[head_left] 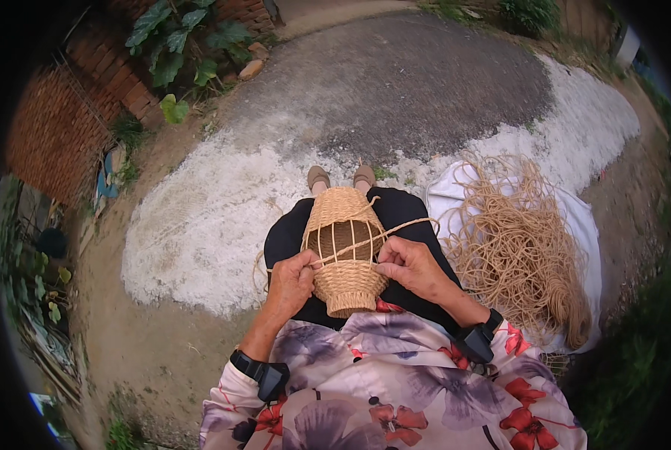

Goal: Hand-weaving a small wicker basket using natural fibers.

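A woven straw-coloured basket (346, 279) lies across my lap, its narrow round end toward me. Around its middle runs an open band where bare upright ribs show, with woven parts on both sides. My left hand (293, 279) is closed at the basket's left edge, pinching where the ribs meet the near weave. On the right edge my right hand (409, 264) is closed too, its thumb and fingers pressed at the weave. A twisted cord (403, 226) crosses the open band and loops out past my right hand. What lies between my fingertips is mostly hidden.
To my right a large tangled heap of cord (515, 247) rests on a white sheet (586, 225). Pale gravel (193, 225) and grey ground lie ahead of my shoes (319, 178). A brick wall (58, 135) and leafy plants (181, 45) stand at the far left.
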`<act>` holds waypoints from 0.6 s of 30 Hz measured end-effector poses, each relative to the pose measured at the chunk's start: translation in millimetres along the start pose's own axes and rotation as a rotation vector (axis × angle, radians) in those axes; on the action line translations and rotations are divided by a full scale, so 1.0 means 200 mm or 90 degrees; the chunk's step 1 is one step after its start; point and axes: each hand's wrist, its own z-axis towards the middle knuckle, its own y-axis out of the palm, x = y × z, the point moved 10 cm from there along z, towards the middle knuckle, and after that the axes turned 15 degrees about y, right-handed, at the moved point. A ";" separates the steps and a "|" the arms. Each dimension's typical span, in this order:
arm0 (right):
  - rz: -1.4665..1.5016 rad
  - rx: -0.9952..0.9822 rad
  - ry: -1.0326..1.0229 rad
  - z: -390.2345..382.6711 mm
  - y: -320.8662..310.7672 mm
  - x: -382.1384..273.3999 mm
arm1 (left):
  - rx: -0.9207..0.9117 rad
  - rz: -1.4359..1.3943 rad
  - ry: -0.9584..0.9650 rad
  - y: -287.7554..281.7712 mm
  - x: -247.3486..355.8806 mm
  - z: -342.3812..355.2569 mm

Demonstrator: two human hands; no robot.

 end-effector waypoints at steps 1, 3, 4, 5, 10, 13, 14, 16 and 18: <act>0.032 -0.022 0.045 0.01 0.00 0.05 | -0.010 0.032 0.016 0.00 0.03 0.01; 0.037 -0.051 0.063 0.00 0.01 0.06 | 0.006 0.126 0.147 -0.02 0.19 0.04; -0.052 -0.024 -0.001 -0.02 0.01 0.03 | 0.020 0.222 0.280 -0.02 0.32 0.03; -0.140 0.003 -0.068 -0.04 0.01 -0.02 | 0.024 0.222 0.280 -0.01 0.35 0.03; -0.089 0.082 -0.089 -0.10 -0.04 -0.13 | -0.028 0.188 0.235 0.02 0.34 0.04; -0.065 0.084 -0.150 -0.10 0.01 -0.22 | -0.035 0.144 0.214 0.01 0.34 0.03; -0.074 0.087 -0.167 -0.10 0.02 -0.25 | -0.047 0.166 0.228 0.01 0.35 0.02; -0.101 0.076 -0.199 -0.10 0.08 -0.31 | 0.010 0.074 0.137 -0.03 0.27 0.01; -0.126 0.076 -0.213 -0.09 0.10 -0.32 | 0.155 -0.133 0.022 -0.07 0.11 -0.03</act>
